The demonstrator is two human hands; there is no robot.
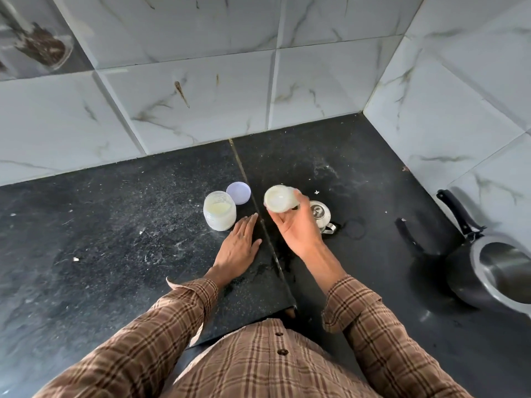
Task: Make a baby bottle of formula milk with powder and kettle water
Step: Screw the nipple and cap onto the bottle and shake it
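Observation:
My right hand [297, 228] is raised above the black counter and grips a pale, translucent baby bottle [280, 198], which looks blurred and tilted with its round end toward me. My left hand [240, 248] lies flat on the counter, fingers together, holding nothing. Just beyond its fingertips stands an open white powder jar [219, 211] with pale powder inside. The jar's lilac lid [238, 192] lies behind it. A small steel kettle [321, 215] with a knobbed lid stands on the counter behind my right hand, partly hidden by it.
A dark pot with a long black handle [488, 271] stands at the right edge near the tiled side wall. White marble-pattern tiles [201, 96] close the back. A seam [258, 208] runs across the black counter between my hands.

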